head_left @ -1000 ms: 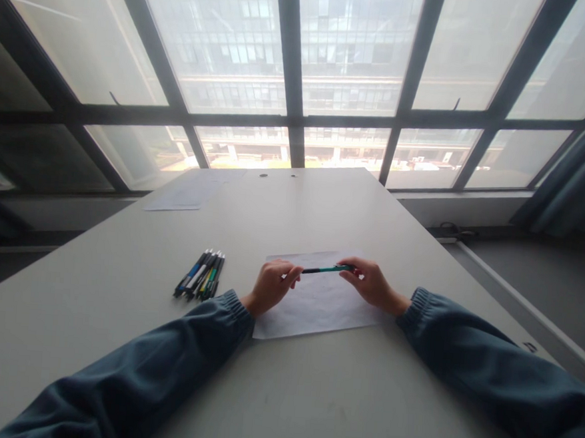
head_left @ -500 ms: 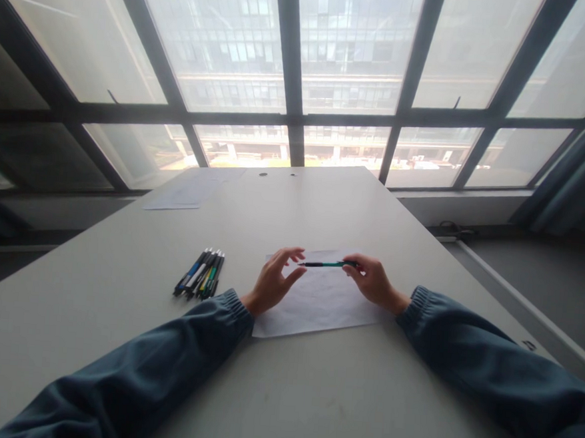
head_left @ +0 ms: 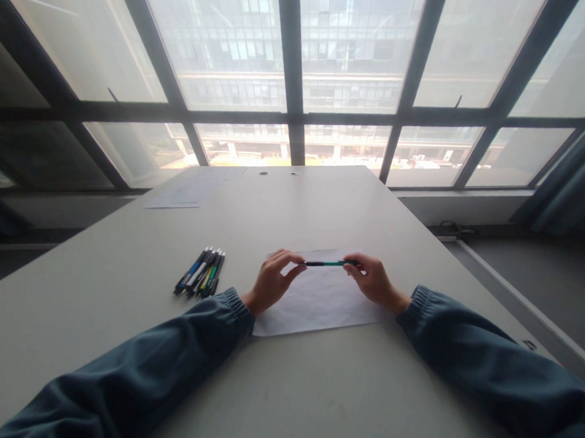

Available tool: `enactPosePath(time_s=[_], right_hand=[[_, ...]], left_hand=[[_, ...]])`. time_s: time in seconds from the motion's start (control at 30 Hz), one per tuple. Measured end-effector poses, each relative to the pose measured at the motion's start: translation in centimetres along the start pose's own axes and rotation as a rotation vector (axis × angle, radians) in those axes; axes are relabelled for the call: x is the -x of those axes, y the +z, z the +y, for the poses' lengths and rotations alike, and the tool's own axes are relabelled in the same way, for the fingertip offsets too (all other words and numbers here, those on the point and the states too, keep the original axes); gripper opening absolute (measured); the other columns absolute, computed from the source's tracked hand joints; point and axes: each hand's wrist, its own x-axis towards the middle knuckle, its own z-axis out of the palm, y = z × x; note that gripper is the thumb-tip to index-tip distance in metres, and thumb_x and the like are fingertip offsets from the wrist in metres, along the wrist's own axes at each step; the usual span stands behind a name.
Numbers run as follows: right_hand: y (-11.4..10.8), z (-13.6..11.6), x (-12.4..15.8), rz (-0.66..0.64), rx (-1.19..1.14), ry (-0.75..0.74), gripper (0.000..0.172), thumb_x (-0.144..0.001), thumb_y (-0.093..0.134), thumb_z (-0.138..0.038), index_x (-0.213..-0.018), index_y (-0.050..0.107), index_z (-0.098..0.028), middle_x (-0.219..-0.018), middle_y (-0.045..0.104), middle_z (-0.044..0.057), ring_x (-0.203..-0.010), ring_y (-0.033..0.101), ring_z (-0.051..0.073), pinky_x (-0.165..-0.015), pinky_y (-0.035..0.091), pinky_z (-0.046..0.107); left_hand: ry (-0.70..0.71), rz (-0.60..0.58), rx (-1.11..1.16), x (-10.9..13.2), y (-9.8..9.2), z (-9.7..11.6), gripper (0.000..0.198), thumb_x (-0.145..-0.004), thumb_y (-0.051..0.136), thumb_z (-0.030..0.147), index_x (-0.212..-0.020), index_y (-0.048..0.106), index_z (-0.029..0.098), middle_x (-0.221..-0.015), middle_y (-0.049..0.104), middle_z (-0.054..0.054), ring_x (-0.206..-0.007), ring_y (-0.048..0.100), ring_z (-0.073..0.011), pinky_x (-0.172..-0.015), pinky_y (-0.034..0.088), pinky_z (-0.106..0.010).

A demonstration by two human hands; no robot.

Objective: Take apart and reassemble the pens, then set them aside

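Note:
A green and black pen lies level between my two hands, above a white sheet of paper. My left hand pinches its tip end between thumb and fingers. At the other end, my right hand grips the pen with thumb and fingers, hiding that end. To the left of my left hand, a bundle of pens lies on the table, with blue, white, yellow and green among their black parts.
The white table stretches away toward a large window with dark frames. More sheets of paper lie at its far left. A cable rests on the floor beyond the right edge.
My left hand's fingers and thumb have closed on the pen's tip end; they were apart around it before. The right hand keeps its grip, and the pen has barely moved.

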Motion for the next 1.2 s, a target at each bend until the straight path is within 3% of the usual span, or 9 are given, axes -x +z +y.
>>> enactPosePath(time_s=[0.37,0.67,0.77,0.9,1.2], right_hand=[[-0.1,-0.5,0.0,-0.017,-0.007,-0.025,0.021,-0.088,0.067,-0.038,-0.092,0.071,-0.018,-0.077,0.072,0.005,-0.066,0.064,0.016,-0.061,0.053,0.028],[-0.3,-1.1,0.2,-0.159,-0.173,-0.005,0.007,-0.089,0.062,-0.025,-0.092,0.063,-0.019,-0.073,0.065,0.001,-0.064,0.061,0.014,-0.060,0.052,0.027],[-0.4,-1.2,0.3,-0.171,-0.192,-0.009,0.005,-0.089,0.061,-0.023,-0.092,0.062,-0.018,-0.073,0.064,0.001,-0.062,0.059,0.012,-0.060,0.051,0.026],[-0.3,-1.2,0.3,-0.165,-0.182,-0.014,0.005,-0.089,0.061,-0.023,-0.092,0.061,-0.019,-0.072,0.065,0.000,-0.060,0.058,0.012,-0.059,0.051,0.026],[-0.3,-0.9,0.2,-0.111,-0.129,-0.008,0.004,-0.090,0.060,-0.024,-0.092,0.061,-0.020,-0.075,0.062,0.000,-0.065,0.059,0.014,-0.058,0.049,0.026]], left_hand=[[-0.020,-0.050,-0.068,0.1,0.0,-0.2,0.038,-0.097,0.058,0.041,-0.066,0.064,0.020,-0.064,0.067,-0.002,-0.065,0.062,-0.0162,-0.073,0.048,-0.032],[-0.052,-0.110,-0.038,0.4,0.3,-0.8,0.053,-0.101,0.048,0.044,-0.058,0.064,0.019,-0.054,0.065,0.000,-0.057,0.063,-0.0137,-0.080,0.049,-0.031],[-0.057,-0.095,-0.047,0.4,0.3,-0.7,0.044,-0.100,0.052,0.041,-0.066,0.068,0.020,-0.064,0.071,-0.001,-0.066,0.067,-0.0152,-0.081,0.049,-0.030],[-0.084,-0.036,-0.040,0.3,0.4,-0.5,0.020,-0.097,0.060,0.036,-0.102,0.071,0.020,-0.075,0.075,-0.001,-0.074,0.069,-0.0161,-0.078,0.052,-0.029],[-0.014,-0.079,0.048,0.3,0.6,-0.5,0.010,-0.094,0.065,0.027,-0.097,0.070,0.020,-0.088,0.071,-0.005,-0.080,0.065,-0.0150,-0.077,0.054,-0.029]])
